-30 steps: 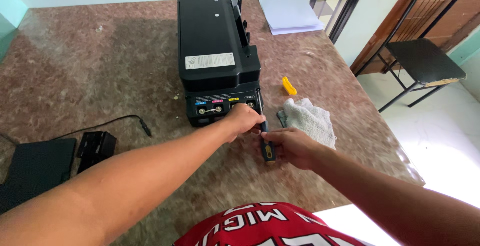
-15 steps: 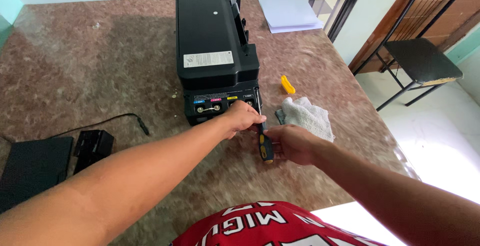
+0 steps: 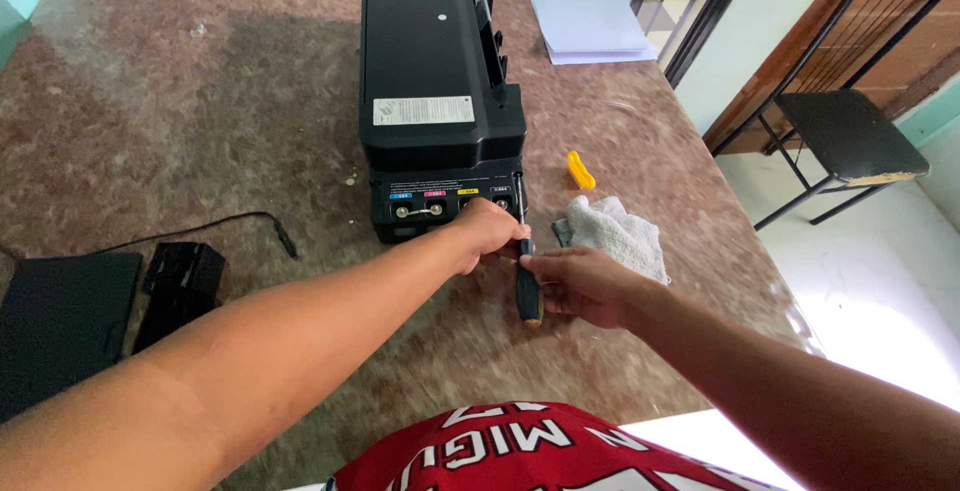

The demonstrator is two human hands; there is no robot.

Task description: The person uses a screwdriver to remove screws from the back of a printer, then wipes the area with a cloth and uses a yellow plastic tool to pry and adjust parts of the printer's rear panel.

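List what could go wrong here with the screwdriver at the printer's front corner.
The screwdriver is gripped by the right hand while the left hand sits by its shaft; a slip might jab those fingers. The tip could also skid and scratch the black printer. A freed screw might roll off the nearby table edge.

Printer [image 3: 430, 61]: black, with white label. Screwdriver [image 3: 527, 291]: black-and-yellow handle. Cloth [image 3: 618, 234]: white. Table [image 3: 200, 111]: mottled brown stone pattern. Small tool [image 3: 581, 170]: yellow. Paper [image 3: 585, 19]: white.
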